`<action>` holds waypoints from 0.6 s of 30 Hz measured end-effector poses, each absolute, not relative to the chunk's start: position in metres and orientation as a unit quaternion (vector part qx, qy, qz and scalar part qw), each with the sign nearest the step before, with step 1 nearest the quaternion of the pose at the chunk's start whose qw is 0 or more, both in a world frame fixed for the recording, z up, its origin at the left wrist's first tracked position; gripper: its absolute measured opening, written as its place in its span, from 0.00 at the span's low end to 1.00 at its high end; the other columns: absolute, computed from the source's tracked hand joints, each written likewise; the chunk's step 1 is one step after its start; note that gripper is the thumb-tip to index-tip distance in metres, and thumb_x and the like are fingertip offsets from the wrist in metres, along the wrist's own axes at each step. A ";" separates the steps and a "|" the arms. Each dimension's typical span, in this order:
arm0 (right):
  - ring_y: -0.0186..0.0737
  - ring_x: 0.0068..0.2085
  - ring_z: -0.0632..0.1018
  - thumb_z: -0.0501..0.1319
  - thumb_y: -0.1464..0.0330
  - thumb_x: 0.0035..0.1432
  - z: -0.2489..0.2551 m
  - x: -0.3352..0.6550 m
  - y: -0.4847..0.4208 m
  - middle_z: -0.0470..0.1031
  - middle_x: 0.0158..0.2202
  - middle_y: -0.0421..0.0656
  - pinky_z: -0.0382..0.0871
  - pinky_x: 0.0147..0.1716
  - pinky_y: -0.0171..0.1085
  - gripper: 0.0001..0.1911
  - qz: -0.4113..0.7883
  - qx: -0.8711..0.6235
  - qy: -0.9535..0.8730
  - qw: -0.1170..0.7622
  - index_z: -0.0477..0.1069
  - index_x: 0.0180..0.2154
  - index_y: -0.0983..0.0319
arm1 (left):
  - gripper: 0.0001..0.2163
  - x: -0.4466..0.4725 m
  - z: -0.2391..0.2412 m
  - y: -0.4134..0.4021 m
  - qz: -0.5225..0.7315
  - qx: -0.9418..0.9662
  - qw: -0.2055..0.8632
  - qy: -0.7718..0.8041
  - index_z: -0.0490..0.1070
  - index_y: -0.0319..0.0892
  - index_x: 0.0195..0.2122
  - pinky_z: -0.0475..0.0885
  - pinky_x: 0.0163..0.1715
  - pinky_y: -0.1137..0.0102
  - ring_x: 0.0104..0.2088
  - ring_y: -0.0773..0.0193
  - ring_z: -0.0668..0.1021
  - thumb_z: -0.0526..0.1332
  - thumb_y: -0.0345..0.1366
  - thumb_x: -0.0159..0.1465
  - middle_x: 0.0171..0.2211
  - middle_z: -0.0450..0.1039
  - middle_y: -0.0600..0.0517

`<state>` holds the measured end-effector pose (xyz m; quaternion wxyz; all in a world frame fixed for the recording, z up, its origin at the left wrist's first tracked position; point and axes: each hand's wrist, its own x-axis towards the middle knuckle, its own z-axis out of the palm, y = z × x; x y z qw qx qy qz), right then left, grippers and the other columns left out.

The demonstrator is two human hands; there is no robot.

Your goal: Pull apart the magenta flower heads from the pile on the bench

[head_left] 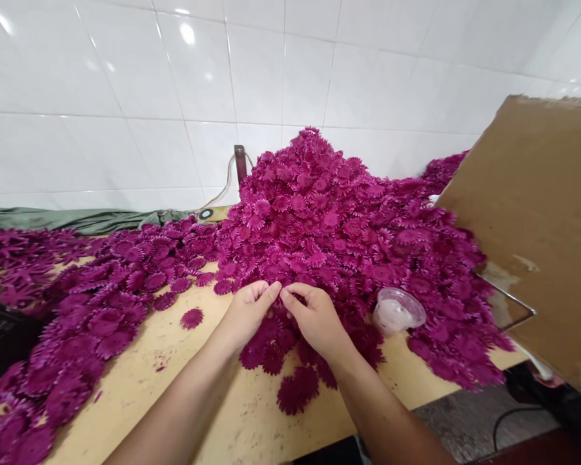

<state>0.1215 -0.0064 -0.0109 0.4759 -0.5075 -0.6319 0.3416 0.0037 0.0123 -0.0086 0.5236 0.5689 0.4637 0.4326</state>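
Observation:
A big heap of magenta fabric flower heads (pixel 329 213) rises on the tan table (pixel 184 361) against the tiled wall. My left hand (pixel 249 310) and my right hand (pixel 312 316) meet at the heap's near foot, fingertips pinched together and touching. Both hands are closed in a pinch on something small that I cannot make out among the petals. Loose flower heads (pixel 297 387) lie under and just in front of my wrists.
More flower heads (pixel 77 323) are spread thinly across the table's left side. A clear plastic cup (pixel 397 311) lies tipped in the heap to the right of my hands. A brown cardboard sheet (pixel 537 226) leans at the right. A dark crate (pixel 2 336) sits at the left edge.

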 end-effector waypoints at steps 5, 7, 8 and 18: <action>0.38 0.30 0.71 0.51 0.69 0.53 -0.005 0.135 0.008 0.72 0.26 0.42 0.64 0.34 0.36 0.10 0.179 -0.559 -0.622 0.519 0.68 0.23 0.61 | 0.20 -0.001 -0.005 0.008 0.495 0.545 0.497 0.460 0.56 0.42 0.17 0.55 0.19 0.75 0.18 0.72 0.58 0.59 0.53 0.50 0.15 0.54 0.60; 0.40 0.30 0.72 0.51 0.70 0.53 0.000 0.155 0.018 0.72 0.26 0.44 0.64 0.36 0.39 0.11 0.113 -0.607 -0.563 0.549 0.68 0.23 0.62 | 0.19 -0.012 -0.001 0.006 0.521 0.541 0.467 0.467 0.59 0.42 0.17 0.58 0.21 0.74 0.19 0.71 0.61 0.59 0.51 0.51 0.16 0.58 0.59; 0.41 0.31 0.72 0.50 0.68 0.54 0.003 0.165 0.024 0.72 0.27 0.45 0.65 0.36 0.40 0.11 0.094 -0.622 -0.539 0.560 0.68 0.25 0.62 | 0.18 -0.018 0.001 0.005 0.527 0.542 0.454 0.470 0.60 0.41 0.18 0.60 0.23 0.74 0.20 0.70 0.63 0.60 0.50 0.51 0.17 0.60 0.58; 0.46 0.38 0.72 0.60 0.65 0.48 0.018 0.161 0.029 0.66 0.39 0.51 0.65 0.43 0.46 0.31 0.005 -0.666 -0.600 0.443 0.60 0.54 0.67 | 0.11 -0.016 0.004 0.009 0.435 0.584 0.493 0.475 0.66 0.40 0.22 0.60 0.24 0.74 0.22 0.70 0.64 0.63 0.43 0.46 0.20 0.64 0.57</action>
